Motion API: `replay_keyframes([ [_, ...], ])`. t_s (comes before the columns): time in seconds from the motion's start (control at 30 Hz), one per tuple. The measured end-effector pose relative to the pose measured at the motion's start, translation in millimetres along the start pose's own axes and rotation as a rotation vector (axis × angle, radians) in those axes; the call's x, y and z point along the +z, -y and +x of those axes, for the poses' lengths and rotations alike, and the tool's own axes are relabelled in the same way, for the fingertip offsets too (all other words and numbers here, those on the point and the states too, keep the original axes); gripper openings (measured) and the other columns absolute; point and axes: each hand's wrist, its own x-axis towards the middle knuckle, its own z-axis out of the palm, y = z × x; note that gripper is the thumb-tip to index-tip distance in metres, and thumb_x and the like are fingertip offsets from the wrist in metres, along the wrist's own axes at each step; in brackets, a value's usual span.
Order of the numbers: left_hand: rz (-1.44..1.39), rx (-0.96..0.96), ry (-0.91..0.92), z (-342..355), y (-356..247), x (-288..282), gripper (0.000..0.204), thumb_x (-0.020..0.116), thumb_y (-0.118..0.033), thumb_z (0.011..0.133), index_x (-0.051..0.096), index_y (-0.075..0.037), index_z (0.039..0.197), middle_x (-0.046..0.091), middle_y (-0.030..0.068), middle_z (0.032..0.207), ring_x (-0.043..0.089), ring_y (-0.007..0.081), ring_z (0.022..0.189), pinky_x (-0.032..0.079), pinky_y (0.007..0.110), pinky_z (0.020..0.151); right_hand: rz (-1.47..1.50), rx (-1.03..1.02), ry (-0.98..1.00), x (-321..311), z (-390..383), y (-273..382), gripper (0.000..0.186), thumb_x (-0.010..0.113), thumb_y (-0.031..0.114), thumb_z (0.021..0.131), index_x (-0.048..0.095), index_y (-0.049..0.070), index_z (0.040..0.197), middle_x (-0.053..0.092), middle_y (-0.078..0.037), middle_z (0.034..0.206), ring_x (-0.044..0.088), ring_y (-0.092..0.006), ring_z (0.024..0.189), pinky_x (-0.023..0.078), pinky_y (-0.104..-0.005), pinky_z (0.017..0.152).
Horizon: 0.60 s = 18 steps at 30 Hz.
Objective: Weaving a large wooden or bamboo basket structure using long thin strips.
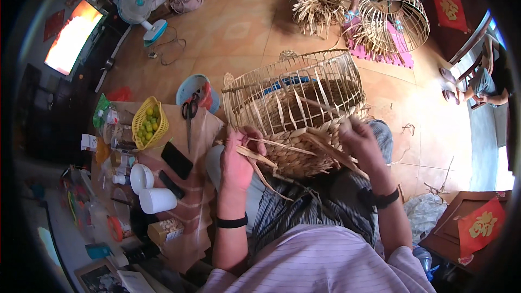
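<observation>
A half-woven basket (290,157) lies tilted across my lap, its bare ribs and rim facing away from me. Pale dried-leaf strips are braided thickly on its near side. At the basket's left end, my left hand (237,158) is closed on a few loose dried-leaf strips (255,158), whose ends trail over my lap. My right hand (362,144) is raised beside the basket's right side, fingers pinched together and slightly blurred. One thin strip runs toward those fingertips, but what they hold is hard to make out. A wide brown strip (336,154) sticks out below that hand.
On the left, a table (201,206) bears scissors (189,119), a phone (177,160), a yellow fruit basket (142,140), white cups and jars. A blue bin (190,88) stands behind it. Farther off are a fan (135,6), a straw heap (317,8) and a person with another basket frame (415,21).
</observation>
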Motion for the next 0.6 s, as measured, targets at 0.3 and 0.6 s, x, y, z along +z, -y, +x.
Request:
replay_keyframes([
  [0.3,-0.044,0.099,-0.012,-4.6,-19.6,-7.5,0.052,0.052,-0.05,0.109,0.065,-0.001,0.115,0.068,0.0137,0.105,0.062,0.0228,0.083,0.05,0.036,0.077,0.213,-0.121,-0.289,-101.9,-25.9,5.4,0.026,0.059,0.033,0.109,0.061,0.007,0.107,0.066,-0.005,0.084,0.056,-0.0114,0.06,0.044,-0.027,0.053],
  [0.6,-0.015,0.099,-0.02,-14.6,-19.1,28.5,0.055,0.045,-0.054,0.11,0.065,-0.002,0.111,0.066,0.014,0.099,0.061,0.0241,0.078,0.048,0.036,0.073,0.063,0.073,0.421,-31.8,-89.4,16.4,0.057,0.056,0.051,0.107,0.063,-0.005,0.119,0.075,-0.015,0.096,0.076,-0.0223,0.079,0.056,-0.027,0.056],
])
